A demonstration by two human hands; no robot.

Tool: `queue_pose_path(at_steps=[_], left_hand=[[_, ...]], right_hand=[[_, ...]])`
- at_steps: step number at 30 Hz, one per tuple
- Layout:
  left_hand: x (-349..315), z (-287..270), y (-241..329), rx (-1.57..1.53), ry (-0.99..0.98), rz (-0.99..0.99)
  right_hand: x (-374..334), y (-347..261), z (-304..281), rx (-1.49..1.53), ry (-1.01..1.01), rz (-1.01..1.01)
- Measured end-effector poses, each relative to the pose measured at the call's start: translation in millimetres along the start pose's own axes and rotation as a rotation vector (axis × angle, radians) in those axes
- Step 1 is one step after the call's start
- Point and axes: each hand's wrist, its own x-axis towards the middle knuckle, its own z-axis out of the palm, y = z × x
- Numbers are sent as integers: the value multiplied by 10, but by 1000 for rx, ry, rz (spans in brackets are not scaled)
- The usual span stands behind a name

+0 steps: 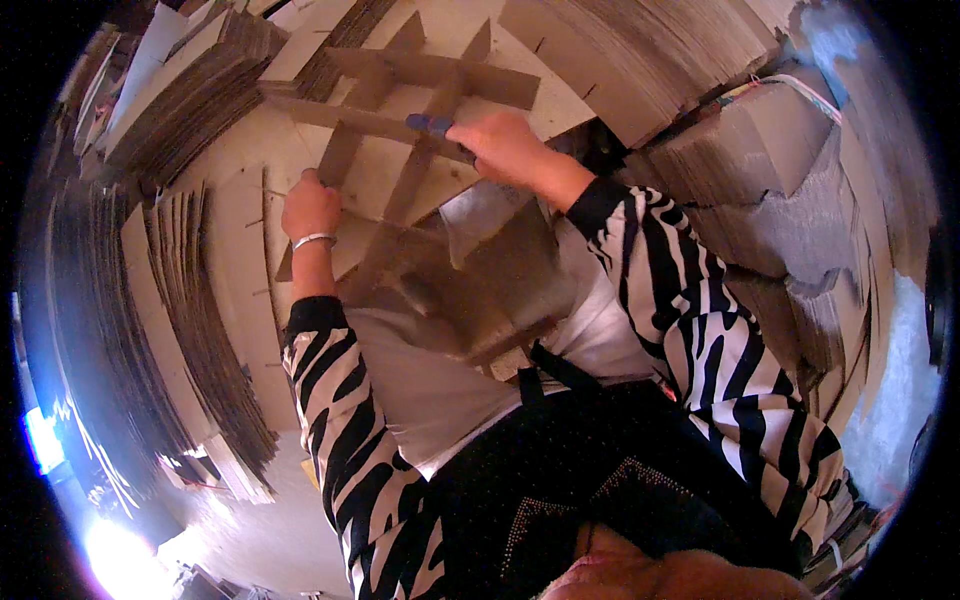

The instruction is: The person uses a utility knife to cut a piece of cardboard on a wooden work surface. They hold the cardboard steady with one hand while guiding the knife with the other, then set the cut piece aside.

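Observation:
A cardboard divider [420, 125] of crossed, slotted strips stands on the work surface in front of me. At its near left corner, my left hand [312, 208] is closed around the end of a strip, its fingertips mostly hidden. My right hand [500, 145] reaches to the divider's right side and pinches a strip there. A dark blue cover [430, 123] wraps one finger of that hand and lies over a crossing of the strips. Nearer to my lap, more brown cardboard strips [390, 250] spread out below the grid.
Slotted cardboard strips [190, 300] stand in rows on the left. Stacked cardboard sheets [190, 90] fill the far left, with another large stack [650, 60] at the far right. Bundled cardboard [740, 170] is piled beside my right arm. A bright light [120, 560] glares at lower left.

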Motion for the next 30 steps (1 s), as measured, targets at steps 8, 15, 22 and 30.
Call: queue_pose_path(at_steps=[8,15,22,30], left_hand=[[7,62,51,-22,-2,74],[11,44,24,-66,-40,59],[-103,-110,-768,-281,259,-6],[-679,40,798,-578,-287,491]], right_hand=[[-97,-46,230,65,-40,140],[-83,-92,-5,-18,-254,115],[94,253,-282,-248,315,245],[159,-3,186,608,-301,508]])
